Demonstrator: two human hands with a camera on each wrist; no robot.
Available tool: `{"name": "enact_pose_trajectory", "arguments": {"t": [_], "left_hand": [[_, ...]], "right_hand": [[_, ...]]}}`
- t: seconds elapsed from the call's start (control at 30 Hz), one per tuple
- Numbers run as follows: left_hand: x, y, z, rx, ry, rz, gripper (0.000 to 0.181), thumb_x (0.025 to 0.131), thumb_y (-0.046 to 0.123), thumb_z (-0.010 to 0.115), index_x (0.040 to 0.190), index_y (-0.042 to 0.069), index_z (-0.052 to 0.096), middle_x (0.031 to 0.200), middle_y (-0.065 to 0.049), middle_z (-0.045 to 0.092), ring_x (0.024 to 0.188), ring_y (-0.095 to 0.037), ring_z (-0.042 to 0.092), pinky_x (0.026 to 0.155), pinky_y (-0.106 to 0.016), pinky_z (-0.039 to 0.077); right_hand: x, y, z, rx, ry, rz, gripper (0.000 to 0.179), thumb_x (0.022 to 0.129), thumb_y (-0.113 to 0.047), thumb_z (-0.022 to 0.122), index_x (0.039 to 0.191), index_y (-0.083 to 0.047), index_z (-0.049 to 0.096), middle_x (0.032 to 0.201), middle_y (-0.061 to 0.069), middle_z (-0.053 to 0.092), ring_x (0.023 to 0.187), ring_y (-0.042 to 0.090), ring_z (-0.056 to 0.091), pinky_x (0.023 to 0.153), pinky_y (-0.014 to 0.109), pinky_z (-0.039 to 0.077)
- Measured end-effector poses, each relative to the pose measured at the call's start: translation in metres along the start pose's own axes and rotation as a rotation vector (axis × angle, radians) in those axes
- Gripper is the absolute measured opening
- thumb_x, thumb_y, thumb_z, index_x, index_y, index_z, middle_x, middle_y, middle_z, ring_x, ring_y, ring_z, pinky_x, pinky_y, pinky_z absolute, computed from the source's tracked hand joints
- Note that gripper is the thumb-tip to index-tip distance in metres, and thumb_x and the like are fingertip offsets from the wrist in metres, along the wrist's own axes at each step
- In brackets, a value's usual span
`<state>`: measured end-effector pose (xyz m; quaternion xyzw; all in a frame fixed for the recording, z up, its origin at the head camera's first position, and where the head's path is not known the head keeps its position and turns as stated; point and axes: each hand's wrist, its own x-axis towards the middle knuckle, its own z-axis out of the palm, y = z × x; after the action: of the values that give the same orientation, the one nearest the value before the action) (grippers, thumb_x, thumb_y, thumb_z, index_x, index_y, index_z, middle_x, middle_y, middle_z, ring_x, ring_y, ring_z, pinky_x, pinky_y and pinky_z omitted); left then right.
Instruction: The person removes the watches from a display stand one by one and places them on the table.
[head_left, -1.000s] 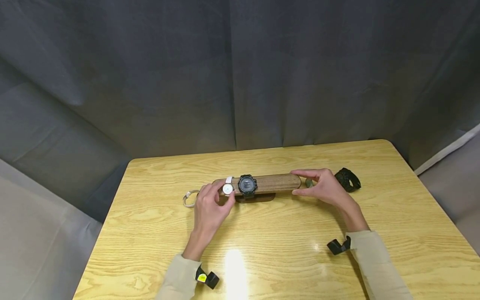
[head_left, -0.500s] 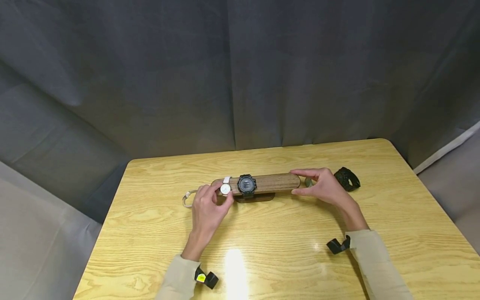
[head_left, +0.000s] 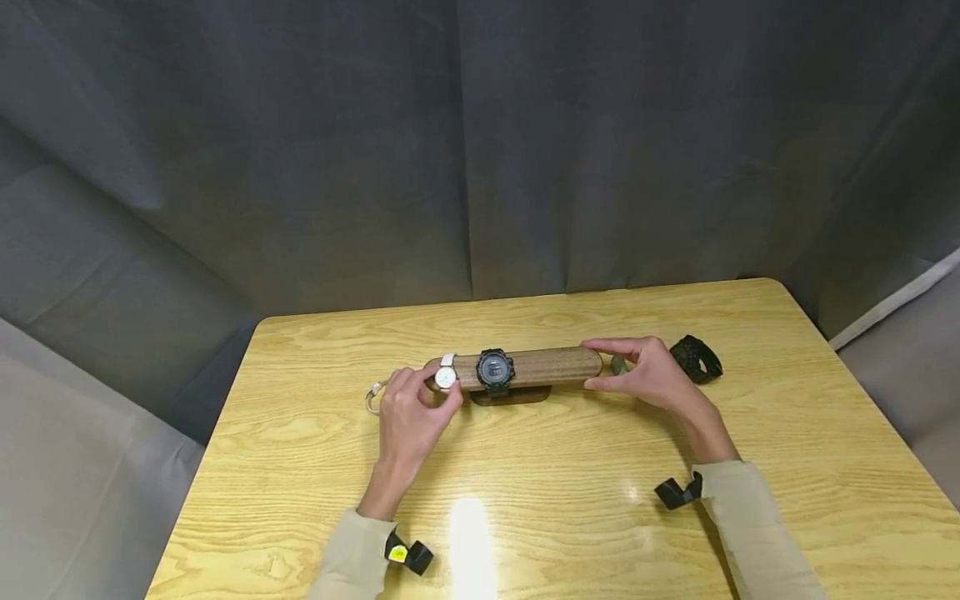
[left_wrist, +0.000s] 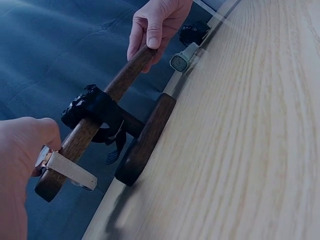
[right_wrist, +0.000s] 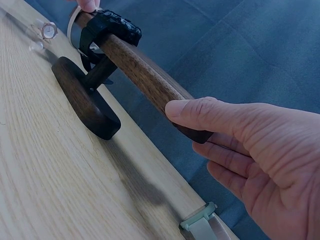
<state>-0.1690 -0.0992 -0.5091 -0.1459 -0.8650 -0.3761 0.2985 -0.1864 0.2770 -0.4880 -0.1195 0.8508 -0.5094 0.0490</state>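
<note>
1. A dark grey fabric curtain (head_left: 465, 150) hangs behind the table.
2. The yellowish wood-grain table (head_left: 540, 492) has rounded corners.
3. A brown wooden watch stand (head_left: 551, 367), a rounded bar above a base, stands on it.
4. The right hand (head_left: 654, 375) grips the bar's right end between thumb and fingers.
5. The left hand (head_left: 411, 417) narrowly pinches a round white-faced watch with a white strap (head_left: 446, 377), around the bar's left end.
6. A chunky black digital watch (head_left: 495, 371) encircles the bar nearby.
7. Another black watch (head_left: 699, 360) lies beyond the right hand.
8. A pale green watch (left_wrist: 179, 62) and a slim pale-banded watch (head_left: 372, 392) rest on the table.
</note>
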Motion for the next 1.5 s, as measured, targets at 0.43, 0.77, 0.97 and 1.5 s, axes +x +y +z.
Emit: {"name": "enact_pose_trajectory", "arguments": {"t": [0.43, 0.77, 0.97, 1.5], "left_hand": [[0.002, -0.002, -0.005, 0.011, 0.01, -0.017, 0.033, 0.079, 0.022, 0.087, 0.102, -0.002, 0.08, 0.066, -0.006, 0.057, 0.064, -0.012, 0.046, 0.055, -0.025, 0.041], [0.007, -0.005, -0.011, 0.013, 0.002, -0.06, 0.03, 0.077, 0.02, 0.086, 0.094, -0.004, 0.078, 0.065, -0.01, 0.058, 0.064, -0.015, 0.047, 0.055, -0.026, 0.042], [0.011, -0.011, -0.018, 0.031, 0.01, -0.077, 0.03, 0.075, 0.018, 0.087, 0.092, -0.004, 0.077, 0.064, -0.003, 0.053, 0.064, -0.015, 0.048, 0.054, -0.025, 0.042], [0.016, -0.019, -0.028, 0.025, -0.047, -0.144, 0.028, 0.077, 0.017, 0.087, 0.091, -0.004, 0.076, 0.068, -0.014, 0.061, 0.061, -0.014, 0.048, 0.051, -0.023, 0.042]], "right_hand": [[0.0, 0.001, -0.001, 0.006, -0.006, -0.003, 0.057, 0.081, -0.031, 0.092, 0.134, -0.019, 0.073, 0.14, 0.008, 0.067, 0.143, 0.035, 0.049, 0.118, 0.07, 0.032], [0.0, 0.002, -0.001, 0.001, 0.002, 0.002, 0.059, 0.079, -0.032, 0.093, 0.133, -0.019, 0.073, 0.138, 0.008, 0.068, 0.142, 0.035, 0.051, 0.118, 0.068, 0.034], [-0.001, 0.002, -0.001, 0.0, 0.001, 0.007, 0.059, 0.079, -0.033, 0.093, 0.133, -0.02, 0.073, 0.139, 0.008, 0.068, 0.142, 0.034, 0.051, 0.118, 0.067, 0.034], [0.0, 0.001, -0.001, 0.01, 0.0, 0.013, 0.057, 0.08, -0.031, 0.093, 0.133, -0.02, 0.074, 0.139, 0.008, 0.068, 0.143, 0.035, 0.049, 0.117, 0.067, 0.036]]}}
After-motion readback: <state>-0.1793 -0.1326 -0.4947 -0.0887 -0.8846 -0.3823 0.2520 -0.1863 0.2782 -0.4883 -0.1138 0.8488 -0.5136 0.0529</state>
